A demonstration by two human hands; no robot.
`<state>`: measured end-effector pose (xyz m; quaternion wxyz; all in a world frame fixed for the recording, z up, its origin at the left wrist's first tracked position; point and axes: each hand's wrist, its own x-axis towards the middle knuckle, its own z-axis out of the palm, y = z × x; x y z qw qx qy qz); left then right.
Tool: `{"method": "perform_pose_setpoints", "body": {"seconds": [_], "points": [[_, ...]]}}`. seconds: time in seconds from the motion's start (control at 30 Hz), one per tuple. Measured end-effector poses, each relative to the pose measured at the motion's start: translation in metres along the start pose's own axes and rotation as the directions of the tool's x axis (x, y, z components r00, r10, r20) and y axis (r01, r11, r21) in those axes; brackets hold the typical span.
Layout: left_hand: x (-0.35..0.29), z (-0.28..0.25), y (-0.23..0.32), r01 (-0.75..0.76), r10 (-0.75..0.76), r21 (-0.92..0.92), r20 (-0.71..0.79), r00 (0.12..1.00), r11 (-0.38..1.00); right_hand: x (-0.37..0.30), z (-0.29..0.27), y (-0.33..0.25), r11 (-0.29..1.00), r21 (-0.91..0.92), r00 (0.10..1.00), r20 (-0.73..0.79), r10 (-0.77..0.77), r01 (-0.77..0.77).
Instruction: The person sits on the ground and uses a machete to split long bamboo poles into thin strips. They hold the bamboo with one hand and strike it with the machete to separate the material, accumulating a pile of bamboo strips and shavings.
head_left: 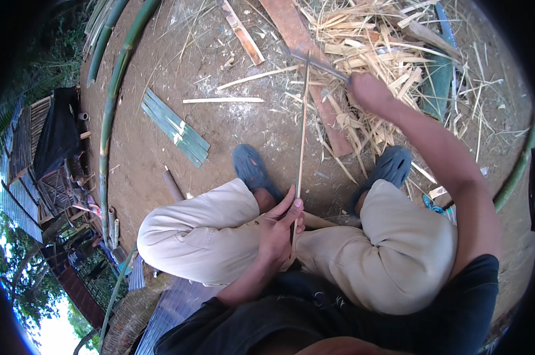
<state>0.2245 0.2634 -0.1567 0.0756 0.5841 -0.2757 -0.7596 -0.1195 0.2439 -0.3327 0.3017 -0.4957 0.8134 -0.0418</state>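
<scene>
My left hand (277,228) is closed round the near end of a long, thin bamboo strip (303,130), just above my lap. The strip points away from me, between my feet. My right arm reaches far forward, and my right hand (369,93) is wrapped round the handle of a long-bladed knife (321,64). The blade lies across the strip's far end; whether it is cutting in cannot be made out. Below the knife, a flat brown board (332,121) rests on the ground.
A heap of bamboo shavings (368,41) lies at the far right, beside a green split bamboo piece (438,86). Several flat green bamboo slats (176,127) lie at left, near a pale loose strip (223,100). Long green bamboo poles (112,89) stretch along the left. A shed (37,160) stands beyond.
</scene>
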Motion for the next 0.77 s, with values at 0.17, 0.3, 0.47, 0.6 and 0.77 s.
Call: {"method": "perform_pose_setpoints", "body": {"seconds": [0.17, 0.3, 0.47, 0.6, 0.77], "points": [[0.000, -0.007, 0.003, 0.008, -0.008, -0.027, -0.003, 1.000, 1.000, -0.009, -0.024, 0.000, 0.998, -0.009, 0.987, -0.153, -0.056, 0.055], [-0.022, -0.011, 0.039, -0.126, 0.125, -0.043, -0.037, 0.991, 0.991, -0.010, 0.024, -0.007, 0.967, 0.255, 0.980, -0.191, 0.051, -0.001], [-0.102, -0.039, 0.141, -0.569, 0.628, 0.268, -0.283, 0.724, 0.777, -0.027, 0.058, 0.003, 0.947, 0.321, 0.992, -0.126, 0.030, 0.012], [-0.166, -0.074, 0.225, -0.828, 0.909, 0.374, -0.184, 0.375, 0.417, -0.028, 0.051, 0.006, 0.955, 0.297, 0.991, -0.131, 0.036, 0.004], [-0.159, -0.126, 0.270, -0.775, 0.916, 0.502, -0.314, 0.252, 0.385, -0.022, 0.051, 0.003, 0.974, 0.217, 0.990, -0.111, 0.083, -0.058]]}}
